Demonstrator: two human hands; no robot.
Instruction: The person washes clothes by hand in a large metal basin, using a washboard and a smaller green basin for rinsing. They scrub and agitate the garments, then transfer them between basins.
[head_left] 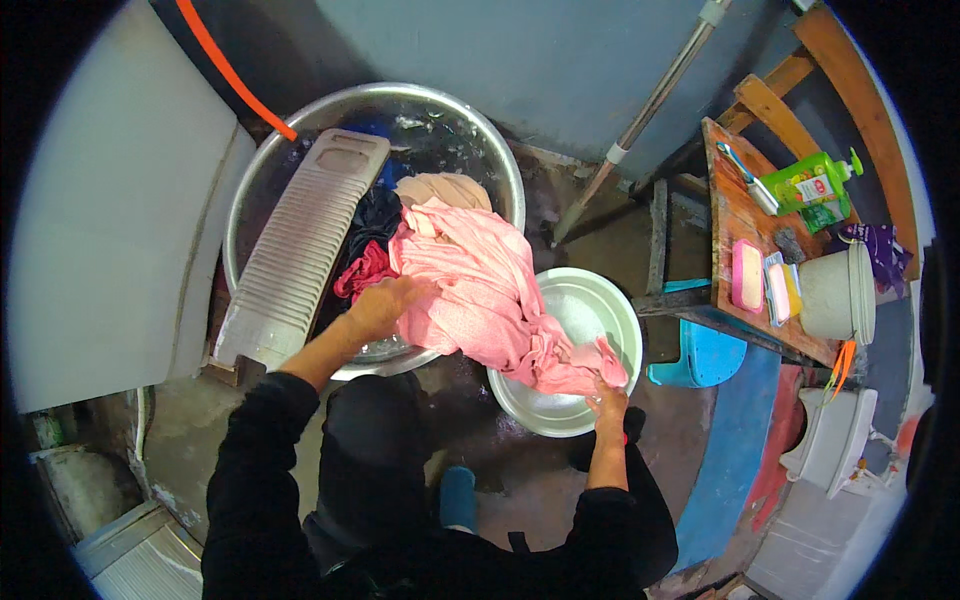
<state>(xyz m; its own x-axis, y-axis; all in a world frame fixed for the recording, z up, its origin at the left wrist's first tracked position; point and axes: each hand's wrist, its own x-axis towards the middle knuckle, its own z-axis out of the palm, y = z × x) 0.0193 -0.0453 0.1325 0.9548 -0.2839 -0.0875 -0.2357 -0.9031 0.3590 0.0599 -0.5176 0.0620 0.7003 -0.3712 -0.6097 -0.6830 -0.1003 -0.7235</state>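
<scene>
A wet pink patterned cloth [470, 270] stretches from a large metal basin [510, 165] across to a white plastic basin [628, 330]. At its left edge my left hand [388, 304] is closed on the fabric, its fingertips partly hidden in the folds. My right hand [607, 402] grips the cloth's bunched lower end over the white basin's near rim. A beige cloth [445, 190], dark cloth [374, 222] and crimson cloth [367, 270] lie beside the pink one in the metal basin. A pale ribbed washboard [300, 240] leans across that basin's left side.
An orange hose [235, 75] hangs into the metal basin. To the right, a wooden chair [740, 215] carries a green pump bottle [812, 183], a brush [750, 180], a pink soap dish [747, 275] and a grey bucket [838, 295]. A blue plastic stool [705, 355] sits beneath; a metal pole [640, 125] leans behind.
</scene>
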